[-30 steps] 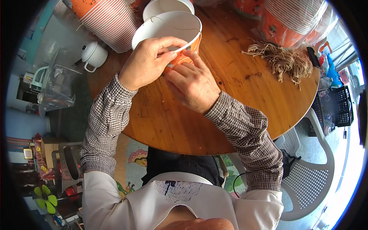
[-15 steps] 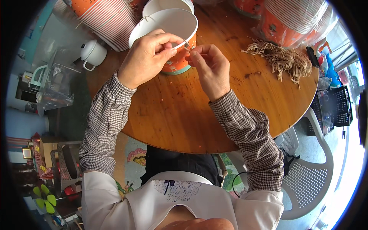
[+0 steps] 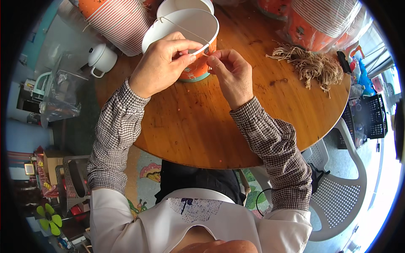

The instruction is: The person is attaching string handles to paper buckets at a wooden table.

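Observation:
An orange paper bucket [image 3: 195, 72] with a white inside and a green base band stands on the wooden table in front of me. A thin beige cord [image 3: 185, 28] is tied at the left of its rim and runs across the mouth to the right side. My left hand [image 3: 160, 61] reaches over the near rim, thumb and forefinger closed on the cord by the bucket's right side. My right hand [image 3: 233, 76] pinches the cord's end just outside that side. The fingertips hide part of the cord there.
Another white-lined bucket [image 3: 185, 5] stands behind. A tall stack of buckets [image 3: 118, 25] leans at the far left; plastic-wrapped stacks [image 3: 322, 19] stand far right. A bundle of beige cords [image 3: 312, 63] lies on the round table [image 3: 202, 126]. A white enamel mug [image 3: 102, 59] is at left.
The cord across the bucket's mouth, hardly visible before, now shows as a line from the left rim to the right. Both hands have stayed nearly in place, with small finger shifts.

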Motion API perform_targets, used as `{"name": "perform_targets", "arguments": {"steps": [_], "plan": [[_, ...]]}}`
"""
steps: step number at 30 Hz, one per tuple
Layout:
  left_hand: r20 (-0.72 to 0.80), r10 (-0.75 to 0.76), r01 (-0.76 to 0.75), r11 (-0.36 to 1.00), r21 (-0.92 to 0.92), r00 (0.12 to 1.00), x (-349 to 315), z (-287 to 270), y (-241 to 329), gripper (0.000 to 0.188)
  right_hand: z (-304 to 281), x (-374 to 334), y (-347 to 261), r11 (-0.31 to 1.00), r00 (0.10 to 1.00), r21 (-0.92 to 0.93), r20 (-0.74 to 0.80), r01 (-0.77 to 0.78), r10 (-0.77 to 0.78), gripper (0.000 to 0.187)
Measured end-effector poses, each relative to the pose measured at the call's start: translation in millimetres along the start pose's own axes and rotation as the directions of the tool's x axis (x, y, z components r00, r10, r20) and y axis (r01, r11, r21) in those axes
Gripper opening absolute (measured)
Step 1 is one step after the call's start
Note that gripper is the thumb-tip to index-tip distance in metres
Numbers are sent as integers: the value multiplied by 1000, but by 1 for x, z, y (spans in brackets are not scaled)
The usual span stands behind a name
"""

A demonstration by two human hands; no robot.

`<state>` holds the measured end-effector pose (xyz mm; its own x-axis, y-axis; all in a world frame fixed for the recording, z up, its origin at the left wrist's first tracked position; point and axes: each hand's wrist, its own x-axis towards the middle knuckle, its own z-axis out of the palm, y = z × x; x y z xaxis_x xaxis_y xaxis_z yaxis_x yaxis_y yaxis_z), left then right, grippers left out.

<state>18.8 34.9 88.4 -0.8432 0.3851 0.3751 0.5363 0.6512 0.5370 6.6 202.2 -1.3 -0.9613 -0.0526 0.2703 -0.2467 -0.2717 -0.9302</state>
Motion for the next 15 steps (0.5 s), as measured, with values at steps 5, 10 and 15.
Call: {"name": "perform_targets", "arguments": {"steps": [5,10,15], "plan": [[59,5,-8,998,58,998,-2,-2,10,21,3,-1,-1,1000,1000,-15,16,1,-1,14],[137,29,-54,983,178,990,0,-5,16,13,1,-3,-12,990,987,82,118,-115,105,15],[62,-74,72,997,30,995,1,-7,8,8,-12,-1,-28,645,921,-662,207,381,-331,11]]}}
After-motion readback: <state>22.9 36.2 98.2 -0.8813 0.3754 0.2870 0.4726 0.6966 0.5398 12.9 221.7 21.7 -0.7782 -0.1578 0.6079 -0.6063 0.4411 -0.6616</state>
